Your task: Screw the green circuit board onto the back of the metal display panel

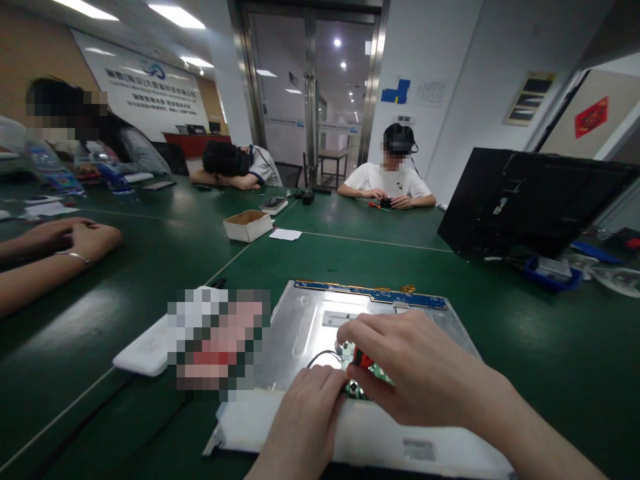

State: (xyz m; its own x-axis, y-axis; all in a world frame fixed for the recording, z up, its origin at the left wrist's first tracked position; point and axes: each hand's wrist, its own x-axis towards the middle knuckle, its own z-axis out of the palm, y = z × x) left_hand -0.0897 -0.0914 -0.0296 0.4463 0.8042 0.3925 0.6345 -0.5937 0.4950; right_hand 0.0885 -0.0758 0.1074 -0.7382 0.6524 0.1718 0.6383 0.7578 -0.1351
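Note:
An LCD panel (300,367) lies back side up before me, its metal back showing. A blue circuit strip (370,294) runs along its far edge, and a green circuit board (350,389) sits in the middle with a dark wire beside it. Over that board my right hand (405,360) is closed around a red-and-black handled screwdriver (361,359), whose tip is hidden. My left hand (313,407) rests at the board's left side, fingers pressed together close to the screwdriver; what they pinch, if anything, is hidden.
A white power bank (145,350) and a blurred pink item (220,340) lie left of the panel. Further off is an open white box (247,225). A black monitor (530,203) and a blue tray (553,273) stand right. Another person's hands (85,240) rest at left; other people sit opposite.

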